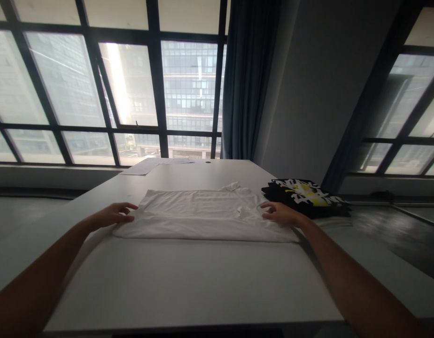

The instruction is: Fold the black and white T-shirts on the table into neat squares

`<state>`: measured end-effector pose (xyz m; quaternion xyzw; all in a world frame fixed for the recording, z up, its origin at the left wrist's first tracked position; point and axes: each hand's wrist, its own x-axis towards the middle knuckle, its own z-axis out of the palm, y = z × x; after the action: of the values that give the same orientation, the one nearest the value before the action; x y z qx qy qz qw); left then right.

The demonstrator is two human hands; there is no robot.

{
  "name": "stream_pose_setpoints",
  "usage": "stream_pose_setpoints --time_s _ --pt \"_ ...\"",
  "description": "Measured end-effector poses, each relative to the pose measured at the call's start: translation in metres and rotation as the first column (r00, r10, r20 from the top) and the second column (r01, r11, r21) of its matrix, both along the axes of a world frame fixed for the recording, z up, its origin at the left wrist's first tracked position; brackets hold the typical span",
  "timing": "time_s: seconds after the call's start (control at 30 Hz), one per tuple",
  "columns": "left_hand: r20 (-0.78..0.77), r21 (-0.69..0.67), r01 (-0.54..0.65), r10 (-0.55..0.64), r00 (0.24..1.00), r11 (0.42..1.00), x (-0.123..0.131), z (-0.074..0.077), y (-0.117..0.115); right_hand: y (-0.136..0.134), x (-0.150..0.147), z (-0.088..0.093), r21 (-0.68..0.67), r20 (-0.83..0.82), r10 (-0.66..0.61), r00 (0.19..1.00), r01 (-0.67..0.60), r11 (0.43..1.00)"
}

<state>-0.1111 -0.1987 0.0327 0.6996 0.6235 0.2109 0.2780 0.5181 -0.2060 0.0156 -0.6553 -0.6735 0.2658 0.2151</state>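
Observation:
A white shirt (203, 213) lies flat and partly folded across the middle of a white table (189, 281). My left hand (114, 213) rests at the shirt's left end, fingers curled over its edge. At the shirt's right end my right hand (278, 212) lies with fingers bent onto the cloth near the collar. Both arms reach in from the near corners.
A stack of folded black garments with white and yellow print (306, 197) sits at the table's right edge, just beyond my right hand. Sheets of paper (146, 166) lie at the far left of the table. Large windows and a dark curtain (247, 80) stand behind.

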Motion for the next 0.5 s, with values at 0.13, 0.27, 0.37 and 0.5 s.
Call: stream_pose_setpoints --time_s 0.13,0.27,0.37,0.5 --pt "0.084 0.096 0.016 -0.024 0.996 0.995 -0.004 0.001 0.006 0.007 -0.002 0.001 0.116 0.077 0.000 0.997 -0.009 0.993" --pt "0.284 0.163 -0.009 -0.038 0.958 0.987 -0.011 0.007 0.005 0.010 -0.002 0.006 0.346 0.054 -0.036 0.998 0.015 0.938" --pt "0.236 0.171 -0.044 0.003 0.972 0.984 -0.013 0.002 0.007 0.013 -0.001 0.001 0.421 0.075 -0.043 0.996 0.008 0.907" --pt "0.020 0.122 0.009 -0.011 1.000 0.992 -0.014 -0.013 0.017 0.019 -0.001 -0.013 0.215 0.236 -0.040 0.971 -0.012 0.976"
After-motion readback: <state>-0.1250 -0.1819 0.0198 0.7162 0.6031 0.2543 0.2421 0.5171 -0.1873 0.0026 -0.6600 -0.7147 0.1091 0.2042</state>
